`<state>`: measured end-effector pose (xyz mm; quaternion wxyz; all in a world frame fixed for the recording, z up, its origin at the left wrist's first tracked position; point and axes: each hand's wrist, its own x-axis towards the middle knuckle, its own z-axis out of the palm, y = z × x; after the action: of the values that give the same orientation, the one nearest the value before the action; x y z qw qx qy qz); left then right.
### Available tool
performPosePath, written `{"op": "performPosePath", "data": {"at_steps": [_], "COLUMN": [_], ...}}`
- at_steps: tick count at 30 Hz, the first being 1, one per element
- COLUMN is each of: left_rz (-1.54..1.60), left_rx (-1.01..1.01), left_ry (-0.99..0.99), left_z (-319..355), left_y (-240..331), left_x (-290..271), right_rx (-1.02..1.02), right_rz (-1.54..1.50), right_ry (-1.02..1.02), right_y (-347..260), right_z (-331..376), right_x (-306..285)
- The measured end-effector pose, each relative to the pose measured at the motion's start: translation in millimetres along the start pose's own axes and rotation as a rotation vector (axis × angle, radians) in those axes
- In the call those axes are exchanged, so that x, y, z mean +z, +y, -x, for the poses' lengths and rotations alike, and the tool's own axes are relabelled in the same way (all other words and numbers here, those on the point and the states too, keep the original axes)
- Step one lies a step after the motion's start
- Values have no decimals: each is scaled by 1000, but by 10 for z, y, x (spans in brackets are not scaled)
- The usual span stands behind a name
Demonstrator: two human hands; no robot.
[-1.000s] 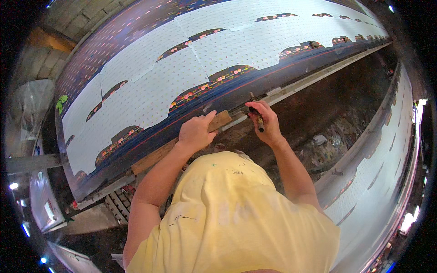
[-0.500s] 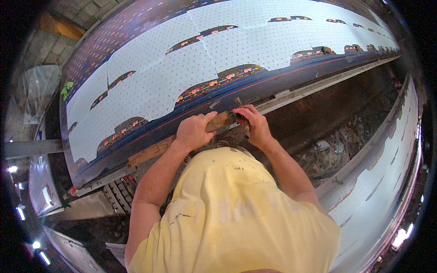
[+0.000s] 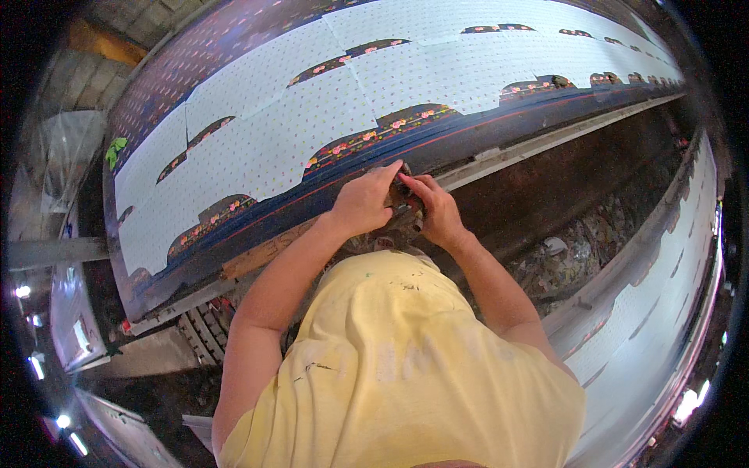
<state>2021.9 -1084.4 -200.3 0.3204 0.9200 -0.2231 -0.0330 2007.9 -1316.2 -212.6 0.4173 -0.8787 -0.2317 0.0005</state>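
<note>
Your left hand (image 3: 363, 204) had slid up and right since half a second before, so it was now beside your right hand (image 3: 438, 212), with the fingertips close together. A long table with a dark edge (image 3: 468, 147) filled the top of the frame, and pale dotted sheets (image 3: 242, 164) lay on it. Another long pale surface (image 3: 640, 374) ran down the right side. Your yellow shirt (image 3: 421, 359) took up the bottom middle. A pale rail (image 3: 562, 141) went from the middle to the upper right. A brown strip of wood (image 3: 261, 256) lay left of the middle, partly behind your left arm. Your left fingers were bent; I couldn't tell if they held anything. Your right fingers were curled around a thin dark tool (image 3: 417, 212), just above the middle of the frame.
</note>
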Motion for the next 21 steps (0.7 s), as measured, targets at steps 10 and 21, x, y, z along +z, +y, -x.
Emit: {"op": "performPosePath", "data": {"at_steps": [10,21], "left_rz": [-127,-206], "left_rx": [160,144], "left_ry": [-102,-51], "left_z": [-87,-212], "left_y": [184,106], "left_x": [15,247], "right_rx": [160,40], "right_rz": [-168,569], "right_ry": [368,263], "right_y": [50,-323], "right_z": [641,739], "right_x": [240,403]}}
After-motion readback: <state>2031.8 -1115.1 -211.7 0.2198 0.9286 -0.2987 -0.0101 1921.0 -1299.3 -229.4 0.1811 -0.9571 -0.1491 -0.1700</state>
